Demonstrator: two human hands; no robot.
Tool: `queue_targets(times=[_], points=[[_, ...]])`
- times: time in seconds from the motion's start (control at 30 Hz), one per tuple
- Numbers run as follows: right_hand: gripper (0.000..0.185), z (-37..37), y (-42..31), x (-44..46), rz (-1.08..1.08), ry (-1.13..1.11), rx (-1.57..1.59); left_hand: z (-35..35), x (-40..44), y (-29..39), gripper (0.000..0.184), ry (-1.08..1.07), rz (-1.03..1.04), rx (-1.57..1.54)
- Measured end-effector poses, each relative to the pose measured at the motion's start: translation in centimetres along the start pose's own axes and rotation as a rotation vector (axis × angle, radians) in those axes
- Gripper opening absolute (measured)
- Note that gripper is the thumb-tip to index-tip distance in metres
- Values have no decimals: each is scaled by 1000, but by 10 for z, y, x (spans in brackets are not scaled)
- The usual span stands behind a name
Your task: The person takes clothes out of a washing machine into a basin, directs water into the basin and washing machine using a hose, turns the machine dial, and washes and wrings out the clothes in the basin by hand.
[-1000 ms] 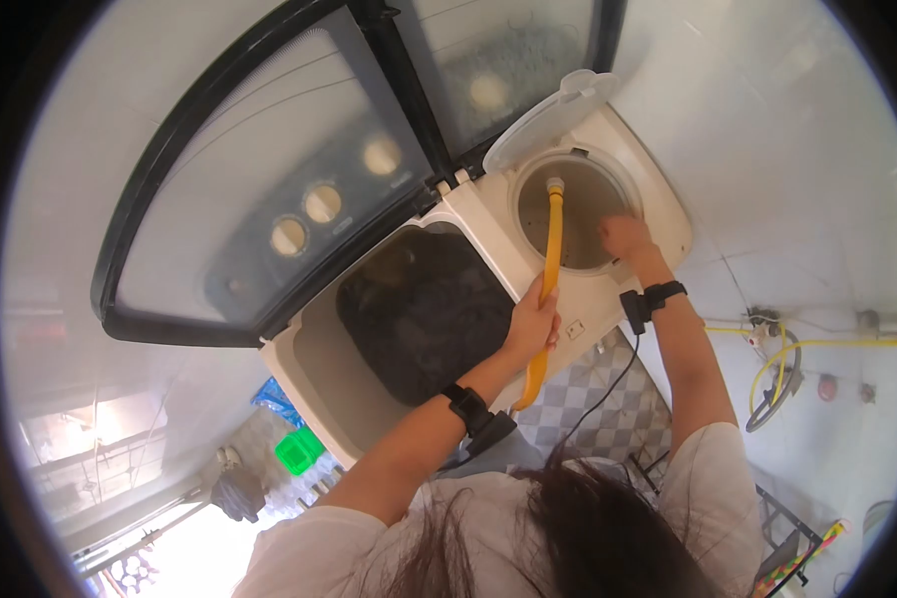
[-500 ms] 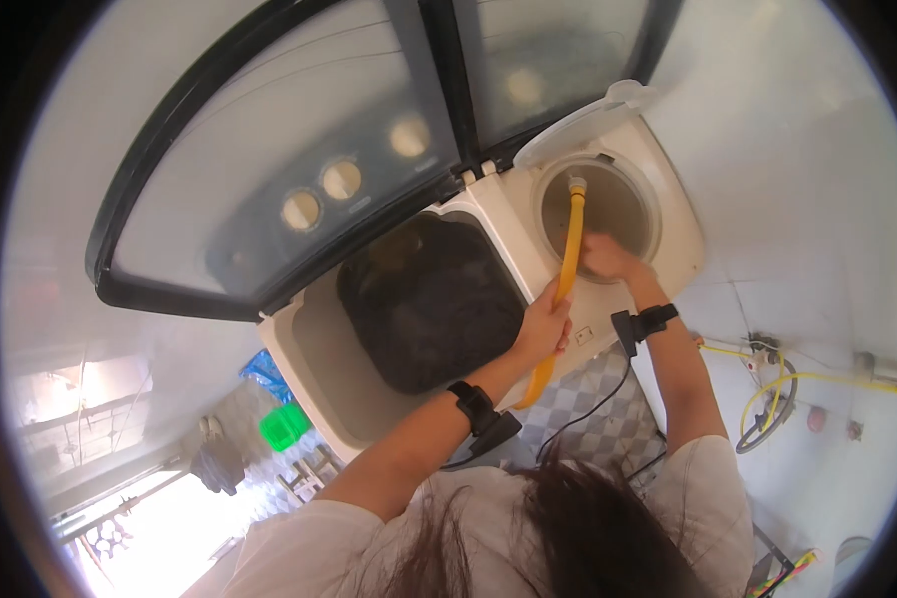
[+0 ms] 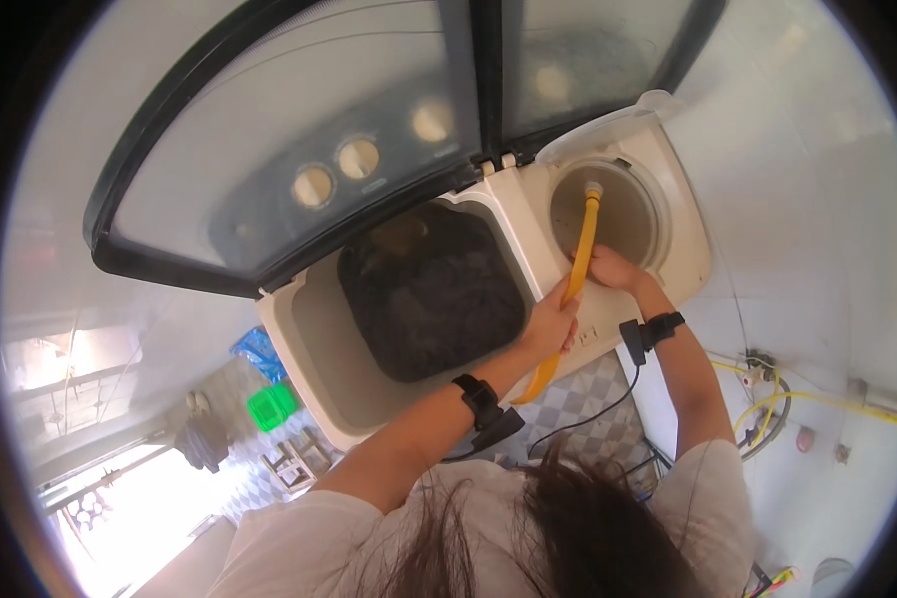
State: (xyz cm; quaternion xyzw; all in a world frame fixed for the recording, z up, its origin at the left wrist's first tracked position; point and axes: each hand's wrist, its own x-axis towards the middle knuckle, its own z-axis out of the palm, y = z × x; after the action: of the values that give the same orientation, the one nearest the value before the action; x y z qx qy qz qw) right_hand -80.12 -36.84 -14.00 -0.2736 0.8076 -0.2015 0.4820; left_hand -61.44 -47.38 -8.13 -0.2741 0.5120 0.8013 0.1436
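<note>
A yellow hose (image 3: 583, 239) runs over the top of a twin-tub washing machine (image 3: 513, 214), its pale end fitting (image 3: 594, 188) inside the round spin tub (image 3: 623, 194). My left hand (image 3: 551, 325) is wrapped round the hose below that tub. At the tub's near rim is my right hand (image 3: 616, 269), close beside the hose; its fingertips are partly hidden, and I cannot tell whether they grip anything. To the left, the larger wash tub (image 3: 314, 339) holds dark water or soaked cloth (image 3: 434, 299).
The hinged lids (image 3: 299, 130) stand raised behind the tubs, and a smaller inner lid (image 3: 608, 128) is up over the spin tub. Below left are a green basket (image 3: 271, 407), a blue bag (image 3: 257, 353) and a small stool (image 3: 297, 463). A black cable (image 3: 598, 417) hangs by my right wrist.
My right hand has drawn back from inside the spin tub to its near rim, closer to the hose. My left hand keeps its hold. The view has shifted slightly.
</note>
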Motion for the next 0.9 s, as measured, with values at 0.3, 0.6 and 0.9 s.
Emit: queue_targets(times=[0.3,0.6,0.9], points=[[32,-52,40,-31,-101,428,-1143,2,0,0,43,2,2,-53],[25,13,11,9,-189,151,397,-1,-7,10,46,71,34,15],[31,-52,51,-28,-32,262,-1182,3,-8,10,46,88,41,51]])
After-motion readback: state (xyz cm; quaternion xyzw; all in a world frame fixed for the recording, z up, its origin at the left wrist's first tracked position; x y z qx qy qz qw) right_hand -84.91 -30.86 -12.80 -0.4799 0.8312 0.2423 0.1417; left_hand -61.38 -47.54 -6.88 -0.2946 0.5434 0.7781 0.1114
